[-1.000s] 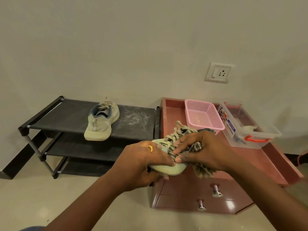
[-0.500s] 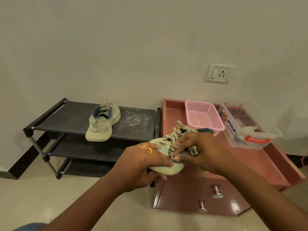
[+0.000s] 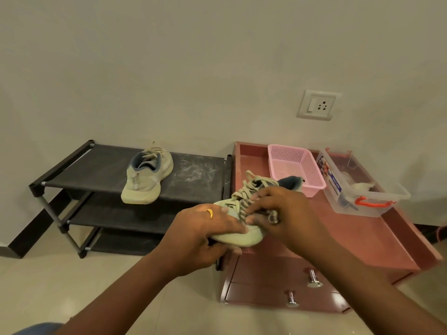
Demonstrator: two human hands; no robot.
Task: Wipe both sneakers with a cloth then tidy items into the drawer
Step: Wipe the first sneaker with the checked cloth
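Your left hand (image 3: 205, 235) grips the toe of the near sneaker (image 3: 244, 213), held above the cabinet's front edge; your right hand (image 3: 283, 213) is closed on the checked cloth (image 3: 273, 216), pressing it to the laces. So wiping looks mid-way on shoe one. Both drawers (image 3: 278, 281) are shut, nothing tidied. Farther off, the second sneaker (image 3: 146, 175) sits on the rack (image 3: 193, 175); can't tell if wiped.

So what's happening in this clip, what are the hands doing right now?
A person is cleaning a sneaker held above a reddish drawer unit. The left hand grips its toe while the right hand presses a checked cloth near the laces. The other sneaker sits on the black shoe rack.
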